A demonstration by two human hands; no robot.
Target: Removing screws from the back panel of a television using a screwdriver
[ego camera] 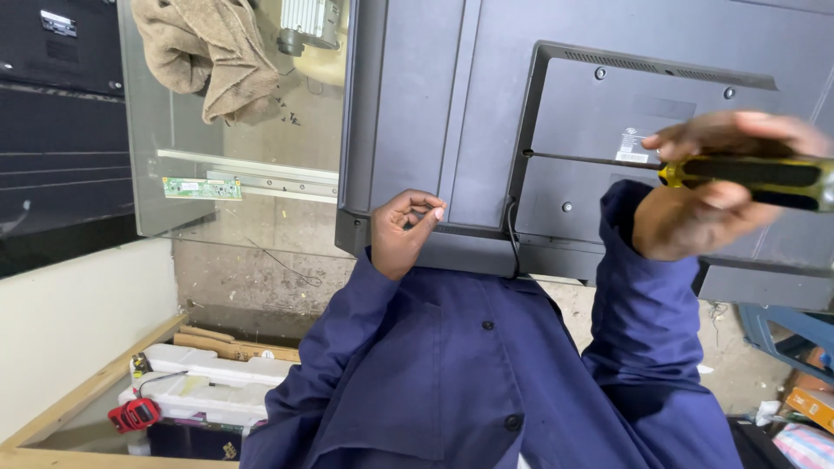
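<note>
A brown towel point(208, 52) and a green circuit strip point(201, 188) lie far left on the glass bench point(148, 174). The left hand point(404, 233) pinches thumb to forefinger (anything held is too small to see) against the television's grey back panel point(486, 113). The right hand point(721, 178) grips a yellow-and-black screwdriver point(751, 178) over it.

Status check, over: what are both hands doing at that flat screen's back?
Left hand pinched shut at the television back panel lower edge. Right hand grips yellow-black screwdriver. Black cable hangs between hands.
</note>
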